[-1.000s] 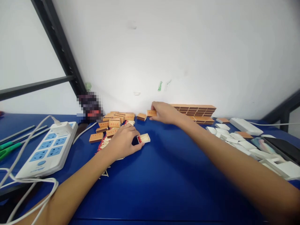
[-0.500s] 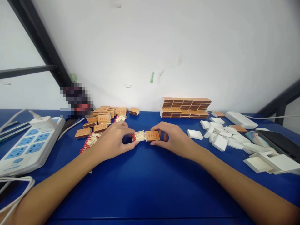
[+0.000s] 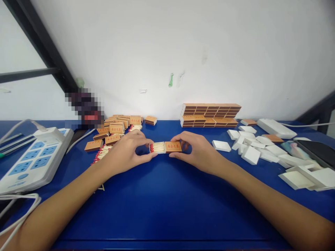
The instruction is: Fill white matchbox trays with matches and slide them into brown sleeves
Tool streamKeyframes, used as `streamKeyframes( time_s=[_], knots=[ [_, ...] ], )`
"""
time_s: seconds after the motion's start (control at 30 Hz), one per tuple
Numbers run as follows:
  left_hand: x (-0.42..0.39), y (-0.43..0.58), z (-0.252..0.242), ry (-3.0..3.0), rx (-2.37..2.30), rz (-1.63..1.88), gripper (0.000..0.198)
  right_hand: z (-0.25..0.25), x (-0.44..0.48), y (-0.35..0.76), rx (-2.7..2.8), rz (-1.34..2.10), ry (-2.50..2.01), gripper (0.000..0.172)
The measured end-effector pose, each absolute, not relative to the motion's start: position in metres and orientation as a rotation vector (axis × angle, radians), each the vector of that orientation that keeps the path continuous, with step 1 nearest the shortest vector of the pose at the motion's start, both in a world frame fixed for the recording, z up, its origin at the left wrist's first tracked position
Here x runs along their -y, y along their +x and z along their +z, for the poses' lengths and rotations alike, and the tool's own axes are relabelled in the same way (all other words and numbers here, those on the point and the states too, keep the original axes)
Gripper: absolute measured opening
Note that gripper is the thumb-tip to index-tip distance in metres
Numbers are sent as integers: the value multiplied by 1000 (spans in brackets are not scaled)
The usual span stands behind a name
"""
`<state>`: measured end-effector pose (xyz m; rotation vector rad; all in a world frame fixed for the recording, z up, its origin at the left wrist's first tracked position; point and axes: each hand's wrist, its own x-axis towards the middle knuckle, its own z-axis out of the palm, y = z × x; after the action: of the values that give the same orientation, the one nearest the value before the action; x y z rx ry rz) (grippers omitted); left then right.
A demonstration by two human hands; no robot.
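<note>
My left hand pinches the left end of a white matchbox tray full of red-tipped matches. Around the ends of an orange-brown matchbox sleeve, my right hand is closed with thumb and fingers. The tray's right end meets the sleeve's left opening, and most of the tray still shows outside. Beyond my left hand lies a heap of loose matches, partly hidden by my wrist, with several matchbox sleeves piled behind it.
Stacked matchboxes stand against the wall. Several white trays lie scattered at right, beside a dark phone and a white power bank-like block. A power strip with white cables occupies the left side of the blue table.
The camera view has shifted slightly. Both hands keep hold of the tray and the sleeve, which look a little closer together, the tray's end now at the sleeve's opening.
</note>
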<state>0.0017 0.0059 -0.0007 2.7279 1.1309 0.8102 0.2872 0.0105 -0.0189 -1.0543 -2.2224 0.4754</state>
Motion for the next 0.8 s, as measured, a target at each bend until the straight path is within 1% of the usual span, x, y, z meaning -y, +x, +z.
streamKeyframes(
  time_s=[0.23, 0.4, 0.8],
  knots=[
    [-8, 1, -1, 2703, -1114, 882, 28, -17, -9, 287, 2230, 477, -1081, 28],
    [-10, 1, -2, 2653, -1130, 877, 28, -18, -7, 286, 2240, 438, -1037, 29],
    [-12, -1, 0, 2556, -1036, 807, 31, -22, -11, 286, 2180, 490, -979, 28]
  ],
)
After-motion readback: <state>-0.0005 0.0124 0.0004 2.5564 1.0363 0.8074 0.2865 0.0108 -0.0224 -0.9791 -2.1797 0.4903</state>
